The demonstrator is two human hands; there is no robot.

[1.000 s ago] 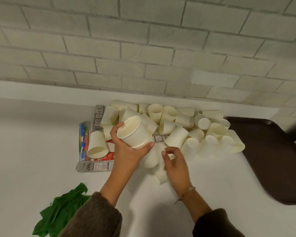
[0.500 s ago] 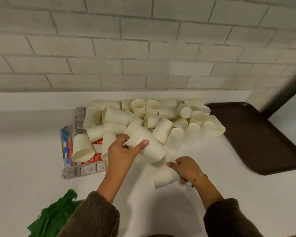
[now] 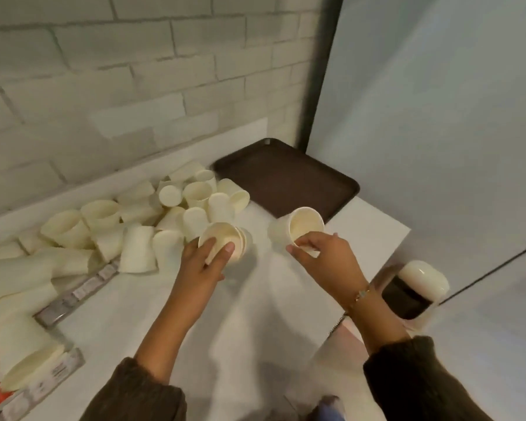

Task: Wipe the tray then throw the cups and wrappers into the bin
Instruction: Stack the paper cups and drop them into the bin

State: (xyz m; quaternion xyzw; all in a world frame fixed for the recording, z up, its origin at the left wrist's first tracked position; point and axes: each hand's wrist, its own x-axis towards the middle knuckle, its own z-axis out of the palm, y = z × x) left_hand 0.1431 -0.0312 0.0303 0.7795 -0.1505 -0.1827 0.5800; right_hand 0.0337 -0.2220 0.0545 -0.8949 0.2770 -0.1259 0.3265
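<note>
The person stands at a white desk (image 3: 255, 314) set against a pale brick wall (image 3: 134, 86). Their left hand (image 3: 205, 265) grips a short nested stack of paper cups (image 3: 225, 240). Its fingers (image 3: 208, 247) are curled round the stack's side and the thumb lies across the rim. The right hand (image 3: 324, 258) holds a single paper cup (image 3: 304, 227) tipped on its side, mouth toward the viewer, with the fingers (image 3: 298, 249) pinched on its lower wall. Both hands are up off the desk, near the right edge.

The brown tray (image 3: 286, 183) lies bare in the far right corner. A heap of loose paper cups (image 3: 164, 214) runs along the far edge just left of it, spilling over flattened wrappers (image 3: 73, 296) toward the left edge. On the floor beside the right edge stands a dark bin (image 3: 413, 294) with a white lid.
</note>
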